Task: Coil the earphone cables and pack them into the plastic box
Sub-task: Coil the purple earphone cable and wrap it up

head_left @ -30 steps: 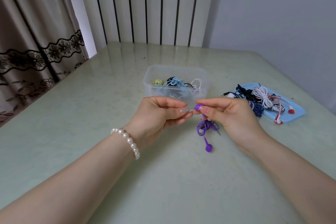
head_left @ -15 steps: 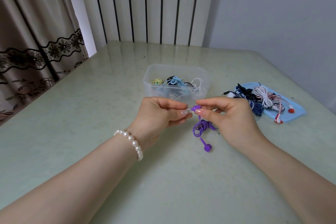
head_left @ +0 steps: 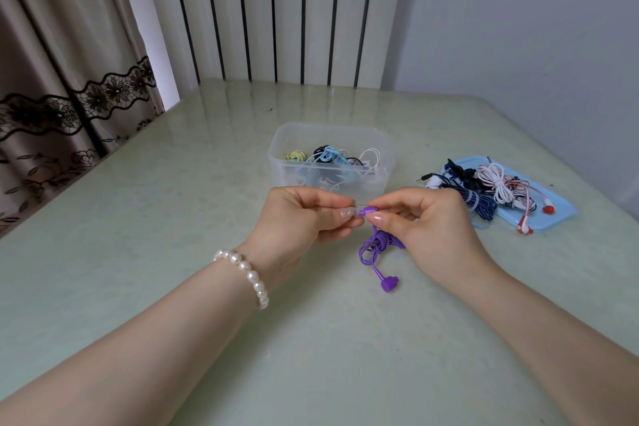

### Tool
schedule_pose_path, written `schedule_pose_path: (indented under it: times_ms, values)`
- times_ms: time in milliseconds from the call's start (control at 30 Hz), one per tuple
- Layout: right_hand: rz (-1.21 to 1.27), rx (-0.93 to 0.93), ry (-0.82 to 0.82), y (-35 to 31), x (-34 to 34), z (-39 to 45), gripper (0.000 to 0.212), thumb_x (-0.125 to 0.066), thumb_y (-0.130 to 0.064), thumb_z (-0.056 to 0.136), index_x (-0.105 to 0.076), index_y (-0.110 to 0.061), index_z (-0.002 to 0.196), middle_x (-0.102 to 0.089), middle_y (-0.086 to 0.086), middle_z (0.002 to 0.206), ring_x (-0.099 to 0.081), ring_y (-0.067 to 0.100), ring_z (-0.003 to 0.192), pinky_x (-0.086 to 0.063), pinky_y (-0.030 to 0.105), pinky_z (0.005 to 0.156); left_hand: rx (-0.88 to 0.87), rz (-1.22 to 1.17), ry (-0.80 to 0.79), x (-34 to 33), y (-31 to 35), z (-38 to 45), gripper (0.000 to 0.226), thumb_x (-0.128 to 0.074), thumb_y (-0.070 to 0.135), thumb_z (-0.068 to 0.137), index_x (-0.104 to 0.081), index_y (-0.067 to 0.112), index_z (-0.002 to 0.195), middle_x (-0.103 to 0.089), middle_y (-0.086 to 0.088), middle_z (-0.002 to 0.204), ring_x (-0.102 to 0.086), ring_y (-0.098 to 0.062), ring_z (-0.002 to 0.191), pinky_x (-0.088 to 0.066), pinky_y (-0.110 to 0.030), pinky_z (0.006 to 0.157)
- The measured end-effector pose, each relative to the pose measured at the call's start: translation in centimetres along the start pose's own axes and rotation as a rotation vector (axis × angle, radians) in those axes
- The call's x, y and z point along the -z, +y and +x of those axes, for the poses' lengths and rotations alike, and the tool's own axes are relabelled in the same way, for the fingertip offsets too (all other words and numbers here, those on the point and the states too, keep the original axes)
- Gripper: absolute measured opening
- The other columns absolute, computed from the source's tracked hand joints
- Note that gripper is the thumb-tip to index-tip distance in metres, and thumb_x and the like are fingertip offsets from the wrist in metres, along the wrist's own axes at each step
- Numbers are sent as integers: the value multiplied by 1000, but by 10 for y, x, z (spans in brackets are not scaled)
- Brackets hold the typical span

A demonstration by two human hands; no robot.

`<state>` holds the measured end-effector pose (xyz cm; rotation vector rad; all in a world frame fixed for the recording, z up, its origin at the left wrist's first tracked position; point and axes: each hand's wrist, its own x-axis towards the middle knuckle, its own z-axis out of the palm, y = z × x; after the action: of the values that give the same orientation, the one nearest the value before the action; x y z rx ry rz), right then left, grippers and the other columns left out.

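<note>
Just near of the clear plastic box (head_left: 332, 162), mid-table: both hands work the purple earphone set (head_left: 375, 249), held above the pale green glossy tabletop (head_left: 138, 218).

Grip: left hand (head_left: 301, 221) pinches at the upper purple earbud (head_left: 367, 210) between thumb and fingertips. Right hand (head_left: 428, 228) pinches the same bud from the right side, other fingers curled by the coil. Hands almost touching at the bud. Can't tell whether the left hand holds the bud itself or just its tip.

Cable: purple coil hangs below the pinch, loosely bundled. Second earbud (head_left: 389, 284) dangles lower, near the tabletop; contact unclear.

Step, my read: finishing the coil on this set, likely tucking or seating the bud end. Loops look slack, so it isn't secured yet. Next move calls for holding the bundle together with one hand, gathering the dangling bud in, then a short carry far to the box and dropping it in. Risk: the coil springs open on release.

Box holds coiled sets already: yellow, light blue, black, white. So several are done. To the right, a light blue flat plastic lid (head_left: 553, 218) carries a pile of earphones still to pack (head_left: 491, 187): dark blue, black, white, red-and-white.

Room: corner table. Vertical white slats with dark gaps at the far side. Brown curtain with dark lace trim (head_left: 69, 104) on the left. Plain grey-white wall on the right. Pearl bracelet (head_left: 247, 273) on the left wrist.
</note>
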<state>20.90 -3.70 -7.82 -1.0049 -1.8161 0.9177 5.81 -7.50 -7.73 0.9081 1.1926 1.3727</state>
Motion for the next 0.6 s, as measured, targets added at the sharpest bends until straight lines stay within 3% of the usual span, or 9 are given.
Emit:
schedule_pose_path:
  times_ms: [100, 267, 367, 467, 600]
  values:
    - [31, -28, -9, -1, 0, 0, 17, -69, 1, 75, -69, -16, 73, -69, 1, 69, -60, 5, 59, -50, 13, 61, 2, -3, -13, 0, 0, 0, 12, -59, -14, 77, -65, -4, 78, -71, -10, 67, -70, -17, 63, -58, -25, 66]
    - [48, -51, 15, 0, 0, 1, 26, -69, 4, 75, -68, -21, 67, -65, -13, 54, -60, 1, 53, -50, 13, 59, 15, -16, -27, -2, -1, -1, 14, -58, -15, 78, -65, -3, 77, -72, -12, 70, -70, -18, 66, -58, -26, 69]
    - [46, -51, 34, 1, -1, 1, 27, -69, 4, 75, -67, -22, 66, -66, -10, 58, -60, 6, 55, -52, 18, 60, 32, -39, -27, -4, -1, -2, 15, -57, -15, 78, -65, -3, 75, -71, -12, 70, -70, -18, 66, -58, -26, 69]
    - [58, -52, 44, 2, -3, 1, 27, -69, 5, 74, -68, -20, 66, -65, -8, 57, -58, 6, 53, -51, 14, 57, 44, -53, -30, -4, -1, -2, 16, -56, -15, 78, -65, -2, 75, -72, -11, 70, -71, -18, 66, -57, -26, 68]
    - [115, -34, 64, 2, -3, 0, 25, -68, 7, 74, -68, -18, 68, -67, 5, 64, -59, 8, 53, -52, 18, 57, 50, -75, -37, -4, 0, -2, 15, -57, -14, 79, -66, -3, 79, -72, -13, 75, -71, -19, 69, -58, -26, 69]
